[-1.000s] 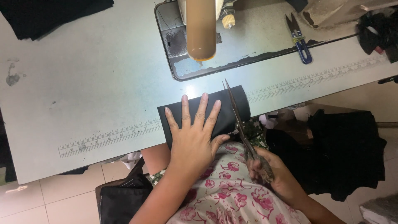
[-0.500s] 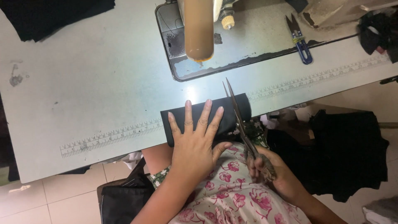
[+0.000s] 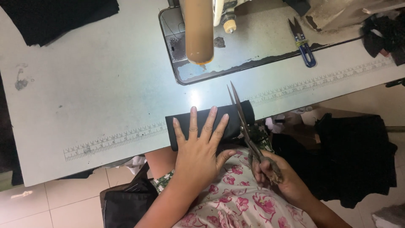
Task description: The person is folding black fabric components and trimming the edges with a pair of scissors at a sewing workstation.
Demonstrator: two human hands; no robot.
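My left hand (image 3: 198, 152) is flat on the folded black fabric (image 3: 209, 122), fingers (image 3: 193, 122) spread and pressing down, gripping nothing. The fabric sits at the near edge of the table (image 3: 93, 97), partly overhanging toward my lap. My right hand (image 3: 276, 173) has its fingers closed through the handles of the large scissors (image 3: 244, 122). The blades are slightly parted, tips pointing away from me, crossing the fabric's right end.

Markings: a printed ruler strip (image 3: 114, 139) runs along the table's front edge, pale with dark ticks, and carries on to the right of the fabric. I can't see any packages or signs.

Further back, the sewing machine (image 3: 198, 29) has a tan arm over a worn metal bed plate. Small blue-handled snips (image 3: 303, 40) lie on the table to its right. A pile of black cloth (image 3: 63, 19) is at the far left corner, with more black cloth (image 3: 358, 156) hanging off to my right.
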